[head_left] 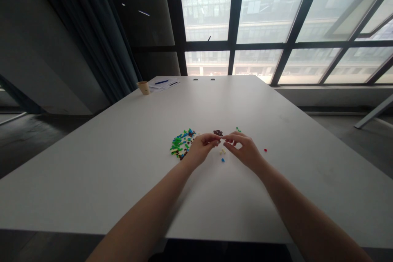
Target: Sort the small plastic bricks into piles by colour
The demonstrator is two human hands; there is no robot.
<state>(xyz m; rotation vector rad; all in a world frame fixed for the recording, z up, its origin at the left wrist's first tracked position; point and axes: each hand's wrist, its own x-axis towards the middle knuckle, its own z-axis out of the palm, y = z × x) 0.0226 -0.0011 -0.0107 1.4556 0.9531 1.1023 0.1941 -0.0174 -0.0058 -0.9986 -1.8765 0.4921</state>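
Note:
Over the white table my left hand [203,145] is closed, thumb and index finger pinched together; whatever lies between them is too small to make out. My right hand [245,148] meets it fingertip to fingertip, its thumb held apart from the index finger, with no held thing visible. A mixed pile of green, blue, brown and yellow toy bricks [179,144] spreads left of my left hand and partly behind it. Just beyond the fingertips is a cluster of dark brown bricks [217,132]. Pale yellow bricks [222,152] and a blue brick [223,160] lie below the hands.
A red brick [265,150] lies to the right, and small green bricks [238,129] sit behind my right hand. At the table's far left stand a paper cup [143,88] and papers [167,86] with a blue pen [161,82]. Windows line the far side.

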